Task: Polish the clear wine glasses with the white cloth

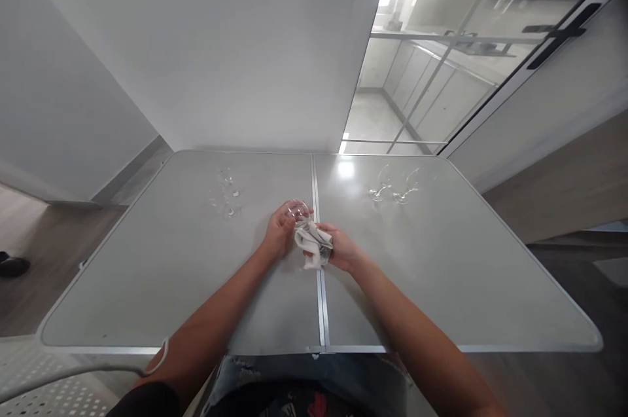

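Observation:
Over the table's middle seam, my left hand (279,228) is closed round the clear rounded end of a wine glass (297,209). My right hand (342,248) grips a white cloth (310,239), which is bunched against the nearer part of the same glass. Cloth and fingers hide much of the glass, so I cannot tell how its stem lies. Two clear stemmed glasses (387,192) stand close together at the back right. At the back left are a few more transparent glasses (229,194), whose outlines are faint.
The grey folding table (147,273) has a metal edge and a centre seam. A white wall (255,50) rises behind it, beside a glass-paned door (417,76). A white cable (98,370) runs by my left forearm, over a perforated white surface (59,384).

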{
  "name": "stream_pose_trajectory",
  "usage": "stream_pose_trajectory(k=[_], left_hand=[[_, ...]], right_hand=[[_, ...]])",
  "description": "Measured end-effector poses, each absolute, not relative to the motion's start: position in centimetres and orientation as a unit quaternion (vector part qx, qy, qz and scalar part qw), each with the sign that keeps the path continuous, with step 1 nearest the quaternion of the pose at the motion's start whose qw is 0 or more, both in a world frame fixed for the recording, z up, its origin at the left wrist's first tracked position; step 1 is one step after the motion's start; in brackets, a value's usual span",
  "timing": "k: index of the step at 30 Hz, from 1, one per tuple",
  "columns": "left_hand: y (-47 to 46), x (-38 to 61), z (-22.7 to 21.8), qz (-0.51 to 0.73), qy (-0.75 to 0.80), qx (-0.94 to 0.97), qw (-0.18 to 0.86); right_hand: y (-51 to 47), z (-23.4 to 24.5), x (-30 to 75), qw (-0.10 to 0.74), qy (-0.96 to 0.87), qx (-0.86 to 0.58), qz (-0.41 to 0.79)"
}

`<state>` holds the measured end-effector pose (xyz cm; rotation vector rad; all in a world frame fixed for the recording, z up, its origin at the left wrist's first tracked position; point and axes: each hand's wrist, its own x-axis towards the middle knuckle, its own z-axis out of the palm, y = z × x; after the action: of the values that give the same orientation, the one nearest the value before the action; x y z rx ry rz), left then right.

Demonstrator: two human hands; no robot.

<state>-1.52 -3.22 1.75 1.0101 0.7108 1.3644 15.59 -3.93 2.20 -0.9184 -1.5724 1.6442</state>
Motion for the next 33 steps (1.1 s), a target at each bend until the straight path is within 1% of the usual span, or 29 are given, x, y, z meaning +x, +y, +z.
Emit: stream_pose_trajectory(k=[4,6,7,8,11,12,13,14,15,18,21,23,24,25,27,29,30,31,33], left_hand=[[-3.1,-1.0,1.3,0.63,0.383,0.454,0.5],[-3.1,-1.1,1.2,0.632,0.39,0.45,0.495],[-3.1,-1.1,1.3,0.628,0.382,0.444,0.512],[-3.1,-1.2,1.3,0.618,0.369,0.436,0.54],[-3.3,-1.5,1.7,0.575,0.318,0.414,0.63],[-3.4,-1.6,1.9,0.563,0.304,0.413,0.648],[-3.4,-1.6,2.0,0.559,0.295,0.416,0.654],[-3.5,-1.5,2.1,0.563,0.292,0.421,0.649],[-3.5,-1.5,2.2,0.572,0.296,0.428,0.633],[-3.5,-1.3,2.1,0.61,0.333,0.454,0.557],[-3.5,-1.4,1.7,0.629,0.371,0.472,0.494],[-3.4,-1.5,1.5,0.629,0.373,0.478,0.486],[-3.4,-1.5,1.3,0.628,0.365,0.479,0.493],[-3.3,-1.5,1.2,0.627,0.354,0.476,0.504],[-3.2,-1.5,1.1,0.632,0.33,0.464,0.526],[-3.0,-1.4,1.1,0.644,0.311,0.447,0.537],[-2.9,-1.4,1.1,0.652,0.306,0.437,0.539],[-2.8,-1.5,1.2,0.66,0.302,0.425,0.541],[-2.7,-1.7,1.5,0.681,0.298,0.397,0.538]], right_hand=[[-4.0,2.3,15.1,0.4,-0.681,-0.44,0.426],[-4.0,2.3,14.9,0.405,-0.697,-0.452,0.382],[-4.0,2.3,14.9,0.4,-0.693,-0.448,0.401],[-4.0,2.3,15.0,0.39,-0.673,-0.435,0.454],[-3.8,2.1,15.5,0.34,-0.556,-0.358,0.669],[-3.7,2.0,15.7,0.325,-0.523,-0.336,0.713],[-3.6,2.0,15.9,0.318,-0.509,-0.328,0.729],[-3.5,2.0,16.1,0.321,-0.526,-0.335,0.713],[-3.4,2.1,16.2,0.332,-0.561,-0.352,0.672],[-3.4,2.5,16.2,0.363,-0.677,-0.4,0.5],[-3.7,3.0,16.0,0.354,-0.752,-0.42,0.364],[-3.9,3.3,15.7,0.343,-0.768,-0.442,0.312],[-4.0,3.3,15.6,0.341,-0.76,-0.448,0.325],[-4.0,3.3,15.5,0.345,-0.741,-0.448,0.362],[-3.9,3.1,15.2,0.37,-0.665,-0.429,0.487],[-3.5,2.8,15.1,0.417,-0.539,-0.404,0.609],[-3.3,2.6,15.1,0.455,-0.465,-0.404,0.643],[-3.1,2.5,15.3,0.501,-0.39,-0.412,0.654],[-2.7,2.3,15.6,0.588,-0.268,-0.432,0.628]])
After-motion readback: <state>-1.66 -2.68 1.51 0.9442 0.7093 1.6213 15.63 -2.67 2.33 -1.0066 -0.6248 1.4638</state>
